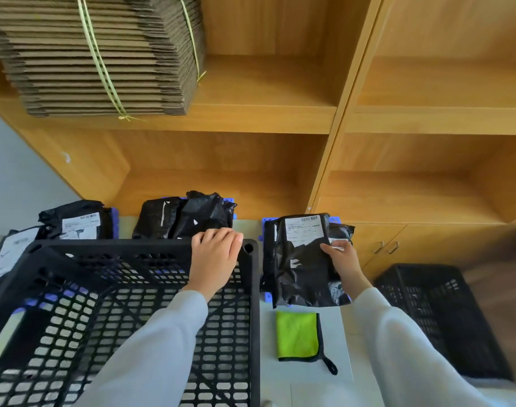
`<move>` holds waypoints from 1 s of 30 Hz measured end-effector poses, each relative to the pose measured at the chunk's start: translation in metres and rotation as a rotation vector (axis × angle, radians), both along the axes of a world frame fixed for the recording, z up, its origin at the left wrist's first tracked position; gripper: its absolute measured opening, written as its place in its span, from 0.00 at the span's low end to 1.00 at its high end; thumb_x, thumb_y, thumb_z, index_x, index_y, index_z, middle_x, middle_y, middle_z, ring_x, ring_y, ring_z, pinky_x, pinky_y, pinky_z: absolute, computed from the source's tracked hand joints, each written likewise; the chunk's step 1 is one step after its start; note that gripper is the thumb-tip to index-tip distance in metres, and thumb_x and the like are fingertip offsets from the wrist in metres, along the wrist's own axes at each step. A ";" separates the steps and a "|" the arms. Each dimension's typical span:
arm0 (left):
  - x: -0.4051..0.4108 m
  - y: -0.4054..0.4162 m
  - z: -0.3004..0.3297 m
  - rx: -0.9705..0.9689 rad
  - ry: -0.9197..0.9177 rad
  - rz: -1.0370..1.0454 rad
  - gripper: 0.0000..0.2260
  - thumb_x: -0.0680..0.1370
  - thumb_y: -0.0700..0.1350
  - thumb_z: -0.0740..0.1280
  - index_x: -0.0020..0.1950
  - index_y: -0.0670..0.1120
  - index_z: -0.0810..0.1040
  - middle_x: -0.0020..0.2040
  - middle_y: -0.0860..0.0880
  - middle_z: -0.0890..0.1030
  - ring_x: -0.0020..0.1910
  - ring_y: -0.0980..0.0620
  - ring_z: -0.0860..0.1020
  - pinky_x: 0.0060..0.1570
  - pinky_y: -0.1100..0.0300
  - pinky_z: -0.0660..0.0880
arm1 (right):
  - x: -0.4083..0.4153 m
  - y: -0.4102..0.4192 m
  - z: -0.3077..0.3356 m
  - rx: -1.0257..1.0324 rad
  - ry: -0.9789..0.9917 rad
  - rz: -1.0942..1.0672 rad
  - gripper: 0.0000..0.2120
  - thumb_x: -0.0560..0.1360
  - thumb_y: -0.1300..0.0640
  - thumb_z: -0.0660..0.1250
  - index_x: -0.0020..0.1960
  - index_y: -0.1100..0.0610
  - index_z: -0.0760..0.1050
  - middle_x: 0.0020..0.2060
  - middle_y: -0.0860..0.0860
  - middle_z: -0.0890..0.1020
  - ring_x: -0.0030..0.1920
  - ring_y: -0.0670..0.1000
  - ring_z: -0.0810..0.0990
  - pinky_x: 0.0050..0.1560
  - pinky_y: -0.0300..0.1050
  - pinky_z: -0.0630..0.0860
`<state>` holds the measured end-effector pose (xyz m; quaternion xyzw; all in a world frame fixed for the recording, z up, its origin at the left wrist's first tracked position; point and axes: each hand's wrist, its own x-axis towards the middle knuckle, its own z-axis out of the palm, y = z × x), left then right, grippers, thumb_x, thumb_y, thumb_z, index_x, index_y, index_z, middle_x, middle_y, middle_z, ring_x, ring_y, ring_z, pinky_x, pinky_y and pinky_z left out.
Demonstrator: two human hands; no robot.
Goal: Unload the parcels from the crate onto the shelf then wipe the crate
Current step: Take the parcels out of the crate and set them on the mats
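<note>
A black lattice crate (127,289) fills the lower left, and nothing lies inside it. My left hand (214,259) curls over its far rim near the right corner. My right hand (342,259) grips the right edge of a black parcel (300,268) with a white label, lying on a pile to the right of the crate. More black parcels (189,215) sit beyond the crate, and others (77,220) lie at the far left. A green cloth (297,336) lies on the floor below the held parcel. The wooden shelf (250,183) stands behind, its lower bays bare.
A strapped bundle of flat cardboard (98,54) sits on the upper left shelf. A second black crate (438,315) stands on the floor at the right. Cupboard doors with metal handles (386,247) are below the right shelf bay.
</note>
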<state>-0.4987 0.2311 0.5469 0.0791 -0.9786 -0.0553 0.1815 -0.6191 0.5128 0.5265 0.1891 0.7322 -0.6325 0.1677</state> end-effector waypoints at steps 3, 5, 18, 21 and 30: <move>-0.001 0.003 0.001 -0.008 0.008 0.031 0.14 0.84 0.50 0.55 0.53 0.56 0.81 0.52 0.60 0.81 0.52 0.53 0.77 0.54 0.53 0.67 | -0.020 -0.011 -0.026 0.050 -0.066 0.049 0.12 0.78 0.59 0.72 0.56 0.58 0.70 0.46 0.56 0.79 0.36 0.48 0.78 0.24 0.37 0.70; -0.001 0.005 0.002 0.017 0.015 0.059 0.15 0.85 0.51 0.54 0.52 0.57 0.81 0.53 0.61 0.81 0.52 0.54 0.76 0.55 0.54 0.65 | -0.031 -0.020 -0.042 0.086 -0.089 0.073 0.13 0.77 0.57 0.73 0.56 0.57 0.71 0.52 0.59 0.80 0.42 0.53 0.77 0.31 0.42 0.69; -0.002 0.003 -0.004 0.031 0.031 0.034 0.15 0.84 0.50 0.56 0.52 0.54 0.82 0.63 0.58 0.81 0.59 0.51 0.76 0.60 0.51 0.66 | -0.051 -0.045 -0.072 0.436 -0.045 0.163 0.17 0.77 0.58 0.71 0.62 0.58 0.70 0.60 0.57 0.80 0.60 0.60 0.79 0.58 0.52 0.75; -0.003 0.001 -0.003 0.035 0.029 0.026 0.17 0.85 0.51 0.53 0.53 0.53 0.83 0.61 0.58 0.82 0.58 0.51 0.77 0.60 0.51 0.66 | -0.045 -0.043 -0.068 0.507 0.006 0.214 0.17 0.78 0.58 0.69 0.64 0.57 0.68 0.61 0.57 0.80 0.59 0.61 0.79 0.52 0.50 0.73; -0.001 -0.007 0.001 0.063 -0.025 -0.057 0.12 0.84 0.50 0.57 0.55 0.54 0.80 0.58 0.58 0.81 0.56 0.51 0.78 0.58 0.52 0.65 | -0.024 -0.035 -0.042 0.582 0.230 0.347 0.12 0.80 0.61 0.63 0.63 0.58 0.73 0.51 0.56 0.81 0.47 0.57 0.79 0.43 0.46 0.69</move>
